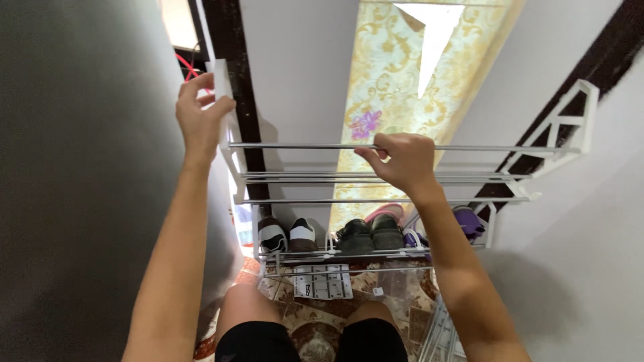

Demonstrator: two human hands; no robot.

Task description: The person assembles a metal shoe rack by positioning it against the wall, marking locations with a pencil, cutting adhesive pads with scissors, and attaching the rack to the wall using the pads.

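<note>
Gripping a white-framed shoe rack with silver rails.

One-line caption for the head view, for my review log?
Left hand grips the white side frame, right hand the top rail of a shoe rack.

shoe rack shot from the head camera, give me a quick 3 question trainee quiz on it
1. True or false: the right hand grips the top metal rod of the shoe rack.
2. What does the left hand hold? A) a shoe B) the white side frame C) a paper sheet
3. Fill in: the black shoes sit on the ___ shelf of the rack.

Key
1. True.
2. B, the fingers close on the top of the white upright.
3. Bottom, beside the black and white shoes.
</note>
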